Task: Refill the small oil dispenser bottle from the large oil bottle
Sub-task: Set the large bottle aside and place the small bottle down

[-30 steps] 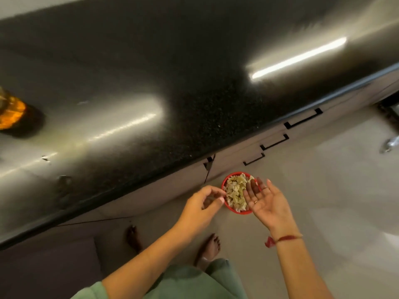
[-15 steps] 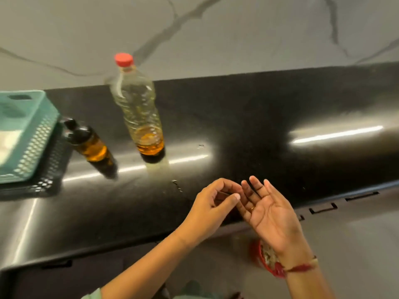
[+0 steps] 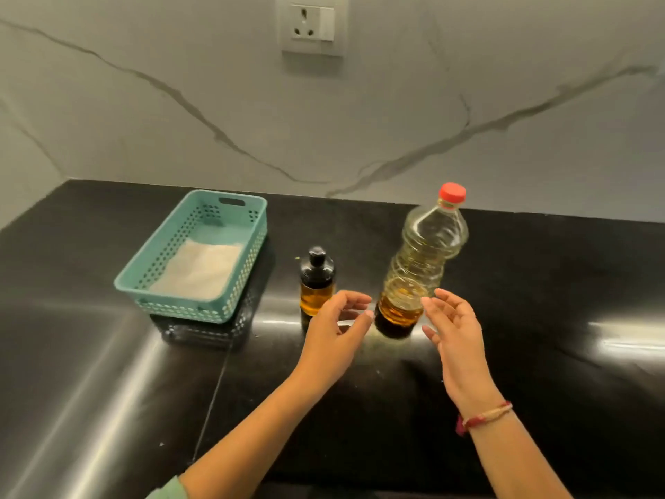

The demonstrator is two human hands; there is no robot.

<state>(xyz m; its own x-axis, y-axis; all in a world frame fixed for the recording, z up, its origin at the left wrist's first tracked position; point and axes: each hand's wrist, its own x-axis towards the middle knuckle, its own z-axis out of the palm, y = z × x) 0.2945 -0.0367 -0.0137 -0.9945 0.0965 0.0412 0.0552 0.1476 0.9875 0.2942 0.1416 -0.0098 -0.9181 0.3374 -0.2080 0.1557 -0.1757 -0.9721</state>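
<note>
Nearest the camera, the left hand (image 3: 336, 327) and right hand (image 3: 454, 327) hover with fingers spread wide, holding nothing, either side of the large oil bottle (image 3: 419, 262). Seemingly untouched, it stands capped just right of the small dispenser bottle (image 3: 316, 282); grip its ribbed middle firmly, steadying the base before uncapping.

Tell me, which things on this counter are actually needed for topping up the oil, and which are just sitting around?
Needed for the job:
- large oil bottle, red cap on, a little oil left
- small oil dispenser bottle, black top on
- left hand and right hand, both open and empty

Just lying about:
- teal basket with a white cloth inside
- wall socket
</note>
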